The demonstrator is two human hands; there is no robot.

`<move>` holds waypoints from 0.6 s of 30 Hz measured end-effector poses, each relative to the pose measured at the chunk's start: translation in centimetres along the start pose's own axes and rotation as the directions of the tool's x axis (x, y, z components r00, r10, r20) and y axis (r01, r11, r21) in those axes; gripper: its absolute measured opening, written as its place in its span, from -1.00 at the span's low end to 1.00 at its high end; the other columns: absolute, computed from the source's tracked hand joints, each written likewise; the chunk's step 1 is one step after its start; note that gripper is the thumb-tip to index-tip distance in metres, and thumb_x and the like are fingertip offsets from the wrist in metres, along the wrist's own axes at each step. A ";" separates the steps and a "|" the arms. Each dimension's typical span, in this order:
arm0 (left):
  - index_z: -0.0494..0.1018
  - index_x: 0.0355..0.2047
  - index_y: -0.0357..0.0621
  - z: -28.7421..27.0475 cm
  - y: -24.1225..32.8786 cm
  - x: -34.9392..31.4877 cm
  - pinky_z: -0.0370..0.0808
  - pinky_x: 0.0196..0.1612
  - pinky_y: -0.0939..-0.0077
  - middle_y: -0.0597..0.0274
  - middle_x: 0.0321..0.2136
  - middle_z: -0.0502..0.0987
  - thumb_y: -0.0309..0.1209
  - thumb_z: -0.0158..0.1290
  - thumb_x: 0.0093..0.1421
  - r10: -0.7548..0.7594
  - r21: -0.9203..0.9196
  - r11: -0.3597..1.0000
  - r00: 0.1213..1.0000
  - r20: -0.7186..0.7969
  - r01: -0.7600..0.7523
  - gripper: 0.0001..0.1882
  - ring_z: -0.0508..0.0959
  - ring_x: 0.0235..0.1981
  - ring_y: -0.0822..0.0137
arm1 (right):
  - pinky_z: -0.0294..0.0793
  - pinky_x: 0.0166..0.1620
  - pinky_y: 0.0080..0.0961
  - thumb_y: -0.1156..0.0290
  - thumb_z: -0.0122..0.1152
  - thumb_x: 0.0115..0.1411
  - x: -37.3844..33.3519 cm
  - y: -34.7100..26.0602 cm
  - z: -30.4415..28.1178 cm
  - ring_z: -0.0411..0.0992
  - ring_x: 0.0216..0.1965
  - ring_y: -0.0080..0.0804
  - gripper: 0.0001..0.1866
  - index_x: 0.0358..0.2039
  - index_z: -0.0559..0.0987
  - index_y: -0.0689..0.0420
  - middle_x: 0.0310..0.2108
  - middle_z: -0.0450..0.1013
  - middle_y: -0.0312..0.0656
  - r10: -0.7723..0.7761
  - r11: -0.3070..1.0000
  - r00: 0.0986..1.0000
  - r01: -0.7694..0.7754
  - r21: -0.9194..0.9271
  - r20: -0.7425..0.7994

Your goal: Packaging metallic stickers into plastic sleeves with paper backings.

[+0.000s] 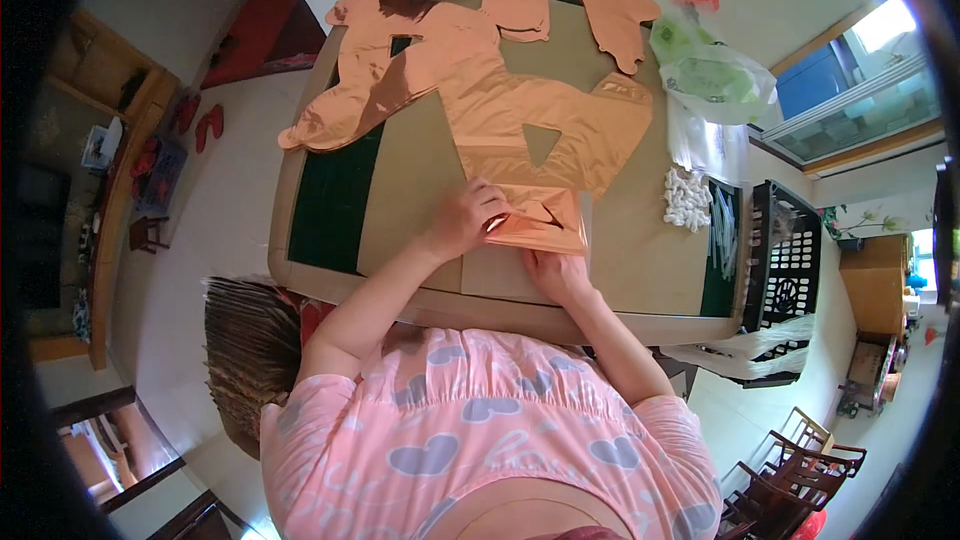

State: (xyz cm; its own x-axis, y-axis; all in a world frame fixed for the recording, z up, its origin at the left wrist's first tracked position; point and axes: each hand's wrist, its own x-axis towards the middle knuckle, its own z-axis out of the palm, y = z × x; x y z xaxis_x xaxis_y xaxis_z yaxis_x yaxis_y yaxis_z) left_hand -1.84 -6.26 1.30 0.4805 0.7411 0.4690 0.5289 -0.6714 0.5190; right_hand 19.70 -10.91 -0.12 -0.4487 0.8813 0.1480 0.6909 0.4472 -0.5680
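Note:
A flat rose-gold foil balloon (490, 105) with a triangular cutout lies across the middle of the cardboard sheet (640, 265). Its near end is doubled over into a shiny rectangular fold. At the left corner of that fold, my left hand (470, 218) is closed, pinching the foil between thumb and fingers. My right hand (558, 275) grips the fold's near edge from below, its fingers partly hidden by the foil. A pale flat sheet (490, 275) sits under the fold, by the table's front edge.
More flat foil balloons (430, 55) are piled at the far left, others (520, 5) at the back. On the right are plastic bags (705, 65), small white pieces (687, 202) and clear straws (722, 235). A black crate (785, 260) stands beside the table; stacked cardboard (245, 360) is at lower left.

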 end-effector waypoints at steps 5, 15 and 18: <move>0.53 -0.38 -0.09 0.9 -0.6 -0.7 0.50 -0.13 0.36 0.30 -0.32 0.52 -0.49 0.15 -0.05 -0.026 0.016 1.000 0.999 -0.024 0.026 -0.84 0.48 -0.16 0.22 | 0.29 0.15 -0.06 0.38 0.18 0.10 0.3 -0.3 -0.3 0.35 0.04 0.03 -0.66 -0.07 0.53 0.07 -0.04 0.44 -0.04 -0.131 0.984 0.983 0.114 -0.135 -0.129; 0.51 -0.36 -0.12 1.2 -0.7 -1.1 0.49 -0.09 0.36 0.26 -0.30 0.51 -0.51 0.16 -0.10 0.004 0.050 0.999 0.999 -0.047 -0.002 -0.79 0.46 -0.15 0.19 | 0.45 -0.05 -0.23 0.69 0.06 -0.14 -4.7 1.0 -8.1 0.47 -0.14 -0.10 -0.70 -0.35 0.60 0.20 -0.23 0.53 -0.07 0.235 0.965 0.965 -0.218 0.148 -0.112; 0.51 -0.37 -0.12 0.9 -0.5 -0.9 0.49 -0.10 0.37 0.26 -0.29 0.50 -0.54 0.16 -0.11 0.013 0.064 0.998 1.000 -0.018 -0.012 -0.78 0.46 -0.15 0.20 | 0.47 -0.13 -0.28 0.67 0.08 0.04 1.4 0.0 -9.9 0.46 -0.15 -0.07 -0.75 -0.27 0.60 0.15 -0.17 0.51 -0.03 0.068 0.998 0.936 -0.066 0.020 -0.346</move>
State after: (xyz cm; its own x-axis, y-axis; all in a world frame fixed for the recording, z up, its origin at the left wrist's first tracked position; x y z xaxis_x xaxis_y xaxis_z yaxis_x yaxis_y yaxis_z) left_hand -1.94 -6.61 -0.06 0.4750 0.7321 0.4884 0.5665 -0.6790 0.4669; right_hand 24.71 -8.20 8.14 -0.1767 0.9081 0.3796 0.7074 0.3853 -0.5926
